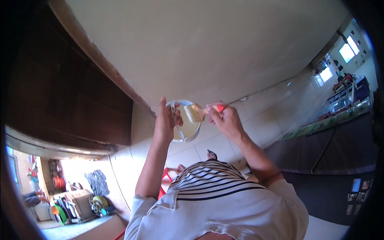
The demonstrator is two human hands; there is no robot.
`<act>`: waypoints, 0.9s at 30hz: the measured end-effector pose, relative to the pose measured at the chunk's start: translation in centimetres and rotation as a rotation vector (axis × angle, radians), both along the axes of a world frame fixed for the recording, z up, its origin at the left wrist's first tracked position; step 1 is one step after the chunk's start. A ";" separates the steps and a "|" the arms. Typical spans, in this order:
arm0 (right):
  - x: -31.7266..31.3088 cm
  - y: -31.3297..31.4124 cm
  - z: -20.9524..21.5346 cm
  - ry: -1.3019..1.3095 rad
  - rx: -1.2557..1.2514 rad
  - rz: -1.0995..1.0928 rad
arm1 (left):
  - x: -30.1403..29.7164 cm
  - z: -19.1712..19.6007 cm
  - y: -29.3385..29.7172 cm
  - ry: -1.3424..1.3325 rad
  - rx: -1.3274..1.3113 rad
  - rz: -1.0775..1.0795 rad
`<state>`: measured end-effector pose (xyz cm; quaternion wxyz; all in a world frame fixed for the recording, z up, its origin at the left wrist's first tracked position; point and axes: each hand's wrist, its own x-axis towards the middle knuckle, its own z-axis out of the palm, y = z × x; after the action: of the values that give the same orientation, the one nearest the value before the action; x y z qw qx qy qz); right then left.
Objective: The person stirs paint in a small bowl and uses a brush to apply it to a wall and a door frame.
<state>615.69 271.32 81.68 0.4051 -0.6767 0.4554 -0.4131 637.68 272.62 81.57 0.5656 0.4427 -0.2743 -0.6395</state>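
My left hand [164, 122] grips the side of a round white bucket [185, 137], its fingers hooked over the rim and the thumb pointing up. Pale cream paint appears to lie inside. In my right hand [229, 121] is a paintbrush [202, 113] with a wooden handle that has a red end. Its wide bristles look coated in pale paint and are over the bucket's mouth, near the right rim. Whether they touch the rim I cannot tell.
A pale wall [208, 52] rises ahead, with a dark wooden door [72, 88] at left. Red legs [165, 181] of a seat or stool show below me. Dark furniture [332, 148] stands right; containers and household items [80, 202] and part of another person [34, 199] appear lower left.
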 end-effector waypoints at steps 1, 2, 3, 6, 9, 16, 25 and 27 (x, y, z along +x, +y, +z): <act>-0.1 -0.2 0.0 0.001 -0.016 -0.003 | -0.2 0.2 -0.2 0.007 0.008 -0.006; -0.1 -0.4 -0.1 0.007 -0.030 -0.011 | -0.4 0.1 -0.5 0.019 0.019 -0.018; 0.2 -0.6 0.1 0.032 -0.042 -0.012 | -0.2 0.3 -0.7 0.023 0.023 -0.028; 1.1 -1.4 0.8 0.117 -0.058 -0.005 | -0.2 1.3 -0.6 0.024 0.013 -0.047; 1.9 -2.5 0.9 0.230 -0.050 0.015 | -0.4 1.9 -0.5 -0.002 0.017 -0.051; 5.4 -4.6 0.3 0.544 -0.066 0.146 | -0.3 2.6 -0.2 -0.014 -0.009 -0.065; 7.9 -6.3 -3.4 0.323 -0.012 0.395 | -0.4 3.7 0.5 0.005 -0.023 -0.057; 8.1 -6.5 -3.9 0.398 -0.058 0.406 | -0.5 4.1 0.6 -0.001 -0.034 -0.061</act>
<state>623.82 264.84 77.81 0.3626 -0.8332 0.3689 -0.1955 637.16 273.24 85.64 0.5533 0.4247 -0.2987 -0.6513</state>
